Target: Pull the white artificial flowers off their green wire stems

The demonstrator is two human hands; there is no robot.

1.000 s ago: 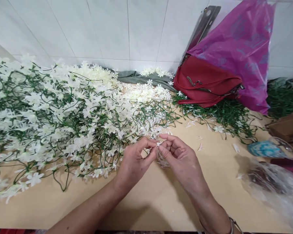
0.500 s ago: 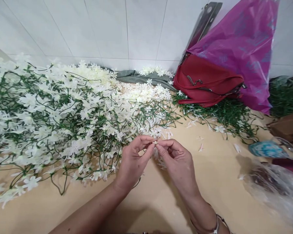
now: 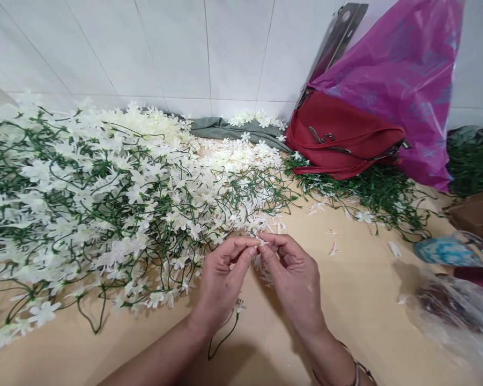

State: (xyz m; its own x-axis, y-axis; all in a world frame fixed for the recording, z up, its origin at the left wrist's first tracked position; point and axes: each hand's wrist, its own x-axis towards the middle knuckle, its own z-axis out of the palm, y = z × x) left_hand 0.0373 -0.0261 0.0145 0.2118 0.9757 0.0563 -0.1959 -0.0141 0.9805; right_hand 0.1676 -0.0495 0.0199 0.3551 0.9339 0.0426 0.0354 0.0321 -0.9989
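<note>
My left hand and my right hand meet over the table, thumbs and forefingers pinched together. Between the fingertips is a small white artificial flower piece, mostly covered by the fingers. A green flower stem with a little white bloom at its top shows just below my left hand; whether that hand also holds it I cannot tell. Loose white stamen pieces lie right behind the fingertips. To the left spreads a big heap of white artificial flowers on green stems.
Loose white petals lie behind the hands, beside a grey-green cloth along the tiled wall. A red handbag and a purple plastic bag stand at the back right. Right of the hands are a blue-patterned cup and a clear plastic bag.
Both hands have come slightly lower and turned the small white piece between the fingertips. The green stem with its bloom now shows more fully below my left hand.
</note>
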